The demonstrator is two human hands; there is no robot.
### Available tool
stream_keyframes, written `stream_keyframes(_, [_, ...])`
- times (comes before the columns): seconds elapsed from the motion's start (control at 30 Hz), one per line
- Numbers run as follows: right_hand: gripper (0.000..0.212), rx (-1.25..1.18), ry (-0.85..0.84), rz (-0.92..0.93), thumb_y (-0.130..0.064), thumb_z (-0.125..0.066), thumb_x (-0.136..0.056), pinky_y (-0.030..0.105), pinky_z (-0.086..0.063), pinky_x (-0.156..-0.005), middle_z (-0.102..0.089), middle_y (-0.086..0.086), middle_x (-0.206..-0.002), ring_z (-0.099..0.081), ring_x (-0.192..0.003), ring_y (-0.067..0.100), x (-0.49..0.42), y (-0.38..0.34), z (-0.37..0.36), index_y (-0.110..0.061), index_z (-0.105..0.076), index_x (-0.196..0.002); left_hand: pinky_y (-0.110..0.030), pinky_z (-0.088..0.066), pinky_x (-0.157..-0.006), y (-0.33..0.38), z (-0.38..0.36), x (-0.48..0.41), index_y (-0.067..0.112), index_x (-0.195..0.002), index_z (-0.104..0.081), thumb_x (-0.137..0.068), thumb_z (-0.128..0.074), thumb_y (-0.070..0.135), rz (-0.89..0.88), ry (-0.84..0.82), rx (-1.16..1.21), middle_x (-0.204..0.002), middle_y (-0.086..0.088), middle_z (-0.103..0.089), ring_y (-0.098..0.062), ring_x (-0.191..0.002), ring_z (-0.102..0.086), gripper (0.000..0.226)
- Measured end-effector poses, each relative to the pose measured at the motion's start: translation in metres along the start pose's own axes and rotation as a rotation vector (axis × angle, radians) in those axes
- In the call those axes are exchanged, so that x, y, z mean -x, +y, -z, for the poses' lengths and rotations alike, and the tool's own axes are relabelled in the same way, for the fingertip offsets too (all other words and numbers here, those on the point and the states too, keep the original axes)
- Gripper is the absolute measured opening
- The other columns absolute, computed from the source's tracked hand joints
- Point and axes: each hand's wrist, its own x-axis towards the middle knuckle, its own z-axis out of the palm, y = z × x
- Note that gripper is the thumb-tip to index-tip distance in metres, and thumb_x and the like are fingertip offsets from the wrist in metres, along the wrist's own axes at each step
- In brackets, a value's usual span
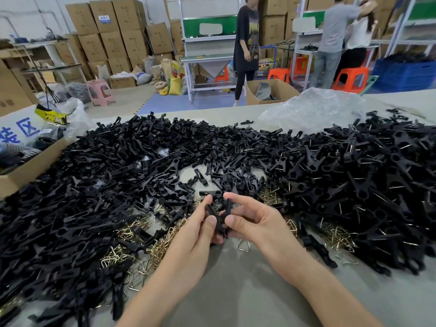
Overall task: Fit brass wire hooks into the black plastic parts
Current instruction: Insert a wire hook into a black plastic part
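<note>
Both of my hands meet at the middle of the table over a black plastic part that spreads in a V shape. My left hand pinches its left arm between thumb and fingers. My right hand pinches its right arm with thumb and forefinger. Loose brass wire hooks lie scattered on the table around my hands, one triangular hook just below them. I cannot tell whether a hook sits inside the held part.
A huge heap of loose black plastic parts fills the left and far side; another pile with wire showing lies on the right. A cardboard box stands at left, a clear plastic bag behind. Bare grey table lies near me. People stand in the background.
</note>
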Motion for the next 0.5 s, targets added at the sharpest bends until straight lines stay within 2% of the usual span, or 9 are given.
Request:
stream_keyframes(0.07, [0.050, 0.011, -0.007, 0.004, -0.023, -0.077, -0.074, 0.028, -0.059, -0.082, -0.074, -0.002, -0.090, -0.072, -0.093, 0.015, -0.0003, 0.0012, 0.0000, -0.026, -0.070, -0.124, -0.004, -0.044, -0.074, 0.0037, 0.0002, 0.0005, 0.033, -0.147, -0.040, -0.105, -0.042, 0.024, 0.003, -0.003, -0.007, -0.111, 0.011, -0.070, 0.006, -0.086, -0.064, 0.044])
stream_keyframes(0.13, [0.050, 0.013, -0.012, 0.007, -0.022, -0.077, -0.075, 0.029, -0.059, -0.081, -0.075, 0.006, -0.097, -0.073, -0.095, 0.019, -0.0001, 0.0014, -0.0005, -0.024, -0.070, -0.124, -0.006, -0.045, -0.079, 0.0051, 0.0000, 0.0008, 0.027, -0.149, -0.042, -0.104, -0.043, 0.022, 0.018, -0.016, -0.001, -0.117, 0.009, -0.069, -0.003, -0.097, -0.066, 0.045])
stream_keyframes(0.2, [0.047, 0.024, -0.013, 0.017, -0.020, -0.076, -0.077, 0.033, -0.061, -0.081, -0.075, 0.012, -0.103, -0.074, -0.096, 0.021, 0.0003, 0.0016, -0.0007, -0.023, -0.070, -0.123, -0.009, -0.048, -0.080, 0.0040, 0.0002, -0.0006, 0.026, -0.147, -0.046, -0.103, -0.045, 0.021, 0.008, -0.006, 0.017, -0.117, 0.003, -0.070, -0.013, -0.098, -0.067, 0.043])
stream_keyframes(0.23, [0.044, 0.051, -0.010, 0.023, -0.020, -0.077, -0.078, 0.040, -0.061, -0.082, -0.074, 0.014, -0.105, -0.074, -0.096, 0.023, 0.0001, 0.0019, 0.0000, -0.025, -0.071, -0.122, -0.011, -0.049, -0.080, 0.0036, 0.0006, -0.0015, 0.029, -0.142, -0.050, -0.102, -0.046, 0.023, -0.015, 0.007, 0.010, -0.116, 0.002, -0.069, -0.014, -0.096, -0.068, 0.041])
stream_keyframes(0.27, [0.041, 0.087, -0.006, 0.033, -0.018, -0.077, -0.080, 0.046, -0.061, -0.086, -0.075, 0.013, -0.104, -0.074, -0.097, 0.024, 0.0000, 0.0022, 0.0007, -0.027, -0.073, -0.120, -0.012, -0.051, -0.080, 0.0033, 0.0012, -0.0019, 0.035, -0.135, -0.055, -0.100, -0.047, 0.026, -0.040, 0.022, -0.004, -0.114, 0.002, -0.068, -0.012, -0.093, -0.070, 0.037])
stream_keyframes(0.3, [0.037, 0.117, -0.009, 0.050, -0.016, -0.077, -0.082, 0.044, -0.060, -0.088, -0.076, 0.009, -0.101, -0.074, -0.097, 0.023, 0.0001, 0.0022, 0.0015, -0.030, -0.074, -0.116, -0.013, -0.052, -0.079, 0.0029, 0.0018, -0.0022, 0.041, -0.125, -0.060, -0.098, -0.048, 0.028, -0.057, 0.033, -0.009, -0.110, 0.003, -0.068, -0.011, -0.090, -0.071, 0.032])
stream_keyframes(0.37, [0.033, 0.161, -0.035, 0.087, -0.012, -0.076, -0.085, 0.030, -0.057, -0.089, -0.078, 0.001, -0.099, -0.073, -0.098, 0.017, 0.0010, 0.0027, 0.0020, -0.033, -0.077, -0.110, -0.016, -0.056, -0.076, 0.0018, 0.0011, -0.0022, 0.044, -0.112, -0.067, -0.098, -0.052, 0.023, -0.035, 0.031, 0.067, -0.104, 0.003, -0.074, -0.011, -0.087, -0.074, 0.029])
stream_keyframes(0.4, [0.029, 0.189, -0.043, 0.091, -0.014, -0.076, -0.086, 0.029, -0.055, -0.093, -0.078, 0.001, -0.102, -0.072, -0.101, 0.016, 0.0012, 0.0031, 0.0021, -0.032, -0.078, -0.109, -0.017, -0.057, -0.074, 0.0000, 0.0007, -0.0024, 0.041, -0.112, -0.068, -0.099, -0.053, 0.017, -0.010, 0.027, 0.124, -0.102, 0.004, -0.076, -0.012, -0.087, -0.075, 0.031])
stream_keyframes(0.5, [0.025, 0.251, -0.066, 0.092, -0.031, -0.075, -0.087, 0.040, -0.049, -0.105, -0.077, -0.002, -0.109, -0.070, -0.110, 0.016, 0.0021, 0.0057, 0.0024, -0.028, -0.077, -0.112, -0.018, -0.057, -0.077, -0.0031, 0.0021, -0.0037, 0.033, -0.124, -0.061, -0.100, -0.053, 0.003, 0.050, 0.084, 0.235, -0.099, 0.004, -0.077, -0.014, -0.090, -0.075, 0.039])
